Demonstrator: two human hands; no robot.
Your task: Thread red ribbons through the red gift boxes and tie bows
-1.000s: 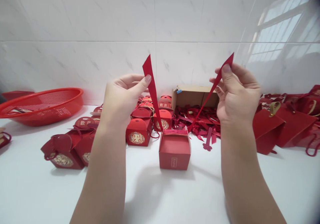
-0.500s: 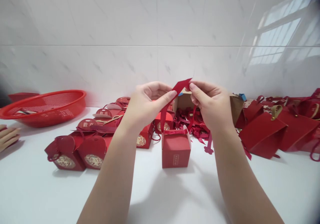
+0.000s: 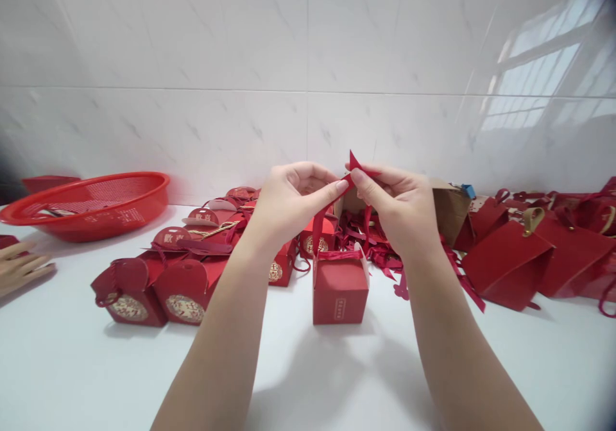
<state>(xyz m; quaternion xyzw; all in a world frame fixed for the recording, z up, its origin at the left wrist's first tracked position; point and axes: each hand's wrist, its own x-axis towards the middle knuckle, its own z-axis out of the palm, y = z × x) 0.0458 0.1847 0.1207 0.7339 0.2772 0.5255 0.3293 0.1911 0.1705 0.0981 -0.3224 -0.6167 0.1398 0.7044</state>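
A small red gift box (image 3: 339,293) stands upright on the white table in front of me. From its top rises a red ribbon (image 3: 318,226), with both ends held up above the box. My left hand (image 3: 305,194) pinches one part of the ribbon between thumb and fingers. Close beside it, my right hand (image 3: 392,197) pinches the other part, and a pointed ribbon end sticks up past its fingertips. The two strands meet or cross between my fingertips; whether they are knotted is hidden.
Several closed red gift boxes (image 3: 185,296) stand to the left. A red plastic basket (image 3: 86,226) sits behind them. At far left is another person's hand (image 3: 24,269). A cardboard box (image 3: 450,216) with loose ribbons lies behind, and red bags (image 3: 510,261) fill the right.
My hands have come closer together, and the ribbon end now points up at the right fingertips. The other person's hand at far left has moved slightly right, its fingers more spread.
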